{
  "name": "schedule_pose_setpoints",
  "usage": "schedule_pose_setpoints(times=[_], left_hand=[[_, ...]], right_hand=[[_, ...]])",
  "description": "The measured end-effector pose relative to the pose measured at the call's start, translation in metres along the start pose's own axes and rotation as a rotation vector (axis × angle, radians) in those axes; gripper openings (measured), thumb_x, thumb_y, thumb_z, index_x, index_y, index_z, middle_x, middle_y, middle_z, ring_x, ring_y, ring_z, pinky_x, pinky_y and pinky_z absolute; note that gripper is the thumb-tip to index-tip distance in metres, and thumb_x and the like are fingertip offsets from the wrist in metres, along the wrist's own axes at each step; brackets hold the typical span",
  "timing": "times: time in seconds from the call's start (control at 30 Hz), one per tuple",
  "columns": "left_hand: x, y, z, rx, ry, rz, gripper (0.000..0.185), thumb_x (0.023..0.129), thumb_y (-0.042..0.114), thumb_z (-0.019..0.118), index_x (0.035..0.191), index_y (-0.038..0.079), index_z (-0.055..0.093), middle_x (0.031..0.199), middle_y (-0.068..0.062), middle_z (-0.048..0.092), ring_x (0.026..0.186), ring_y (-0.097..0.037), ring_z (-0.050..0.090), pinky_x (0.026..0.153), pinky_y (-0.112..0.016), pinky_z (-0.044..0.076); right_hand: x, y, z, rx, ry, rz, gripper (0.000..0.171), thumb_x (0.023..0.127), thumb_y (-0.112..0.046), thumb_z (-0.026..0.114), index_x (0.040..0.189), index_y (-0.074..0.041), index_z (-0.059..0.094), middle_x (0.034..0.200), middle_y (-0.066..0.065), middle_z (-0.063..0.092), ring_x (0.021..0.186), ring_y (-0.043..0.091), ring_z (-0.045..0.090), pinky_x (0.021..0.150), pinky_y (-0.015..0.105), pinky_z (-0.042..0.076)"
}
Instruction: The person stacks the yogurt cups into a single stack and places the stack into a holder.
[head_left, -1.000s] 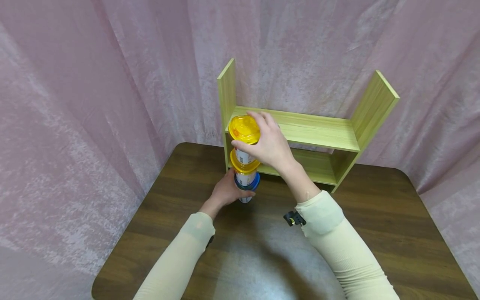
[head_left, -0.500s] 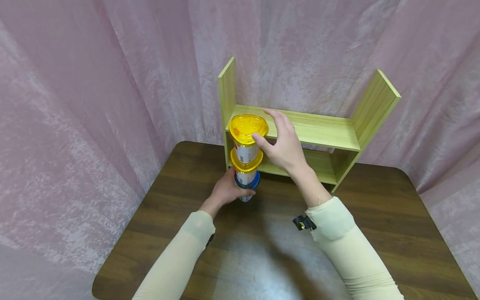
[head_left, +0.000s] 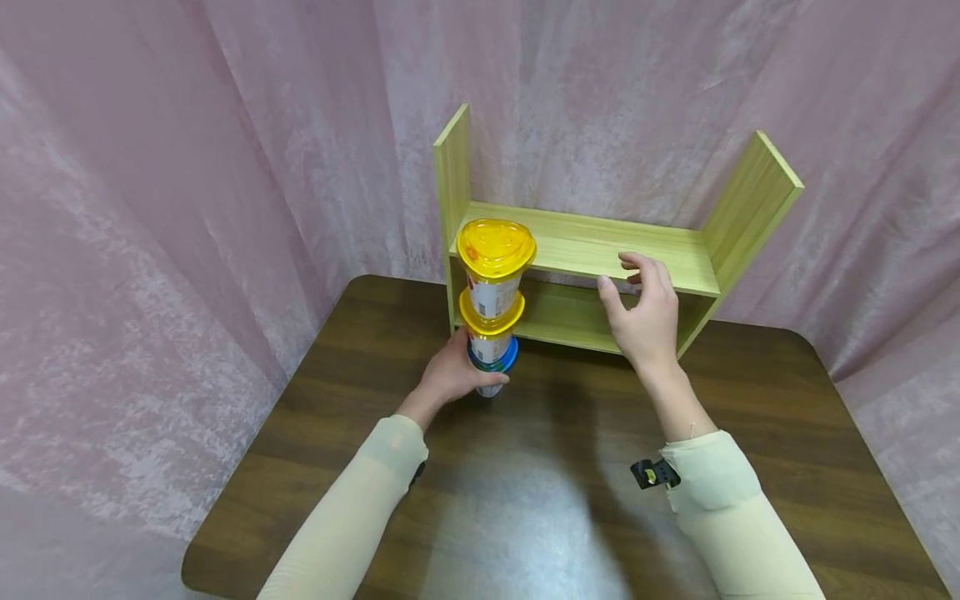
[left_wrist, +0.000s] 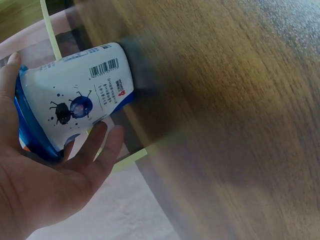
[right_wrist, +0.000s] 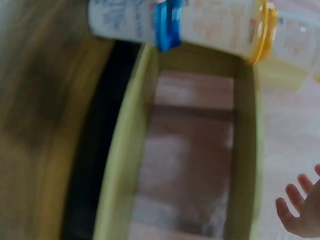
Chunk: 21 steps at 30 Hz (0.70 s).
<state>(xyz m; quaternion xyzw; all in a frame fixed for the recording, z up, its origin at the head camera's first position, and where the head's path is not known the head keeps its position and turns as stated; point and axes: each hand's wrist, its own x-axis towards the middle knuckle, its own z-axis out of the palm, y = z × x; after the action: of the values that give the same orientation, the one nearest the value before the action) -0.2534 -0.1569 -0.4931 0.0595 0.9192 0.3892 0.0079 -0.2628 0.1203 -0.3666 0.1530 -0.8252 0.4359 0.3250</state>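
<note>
Yellow-lidded cups (head_left: 495, 279) stacked on blue-rimmed cup (head_left: 491, 365), left hand (head_left: 450, 375) gripping it, right hand (head_left: 645, 312) loosely spread, empty.

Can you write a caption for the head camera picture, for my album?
Left hand holds the bottom of three stacked cups on a table; right hand hovers by a shelf.

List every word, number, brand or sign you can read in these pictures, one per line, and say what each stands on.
Barcode with digits beneath, on the bottom cup: too small to read.
Small print lines beside the barcode, same cup: too small to read.
Red mark under that print: unreadable.
Picture of a dark bug and a blue berry, same cup: no words.
Labels on the two yellow-lidded cups: blurred, unreadable.
Wooden shelf: none.
</note>
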Motion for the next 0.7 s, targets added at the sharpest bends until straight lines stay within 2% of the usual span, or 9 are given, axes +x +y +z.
schedule_pose_setpoints(times=[0.13, 0.27, 0.47, 0.7], left_hand=[[0.001, 0.001, 0.001, 0.01, 0.004, 0.004, 0.103, 0.058, 0.068, 0.077, 0.138, 0.024, 0.03, 0.126, 0.003, 0.049, 0.111, -0.017, 0.053, 0.095, -0.043, 0.046], [0.001, 0.001, 0.002, 0.015, -0.001, -0.001, 0.105, 0.057, 0.069, 0.076, 0.139, 0.023, 0.029, 0.128, 0.002, 0.048, 0.112, -0.017, 0.053, 0.095, -0.043, 0.045], [0.001, 0.0, 0.002, 0.016, -0.006, -0.005, 0.106, 0.057, 0.07, 0.075, 0.14, 0.023, 0.028, 0.129, 0.001, 0.048, 0.113, -0.019, 0.053, 0.095, -0.044, 0.045], [-0.001, 0.001, 0.001, 0.001, -0.011, -0.009, 0.105, 0.058, 0.068, 0.076, 0.14, 0.023, 0.028, 0.129, 0.001, 0.047, 0.114, -0.019, 0.052, 0.096, -0.044, 0.045]], right_hand=[[-0.008, 0.023, -0.015, -0.017, 0.13, 0.037, 0.037, 0.088, -0.029, 0.061, 0.111, -0.001, 0.063, 0.108, 0.012, 0.061, 0.089, 0.029, 0.056, 0.077, 0.035, 0.041], [-0.013, 0.041, -0.03, -0.041, 0.212, 0.082, 0.028, 0.088, -0.021, 0.061, 0.107, 0.0, 0.064, 0.104, 0.011, 0.062, 0.085, 0.026, 0.057, 0.072, 0.025, 0.039], [-0.017, 0.057, -0.047, -0.078, 0.255, 0.115, 0.027, 0.087, -0.018, 0.062, 0.107, 0.0, 0.063, 0.103, 0.011, 0.061, 0.089, 0.027, 0.057, 0.072, 0.022, 0.038], [-0.019, 0.067, -0.06, -0.113, 0.283, 0.145, 0.027, 0.087, -0.017, 0.061, 0.108, 0.001, 0.063, 0.104, 0.01, 0.062, 0.086, 0.024, 0.053, 0.07, 0.019, 0.042]])
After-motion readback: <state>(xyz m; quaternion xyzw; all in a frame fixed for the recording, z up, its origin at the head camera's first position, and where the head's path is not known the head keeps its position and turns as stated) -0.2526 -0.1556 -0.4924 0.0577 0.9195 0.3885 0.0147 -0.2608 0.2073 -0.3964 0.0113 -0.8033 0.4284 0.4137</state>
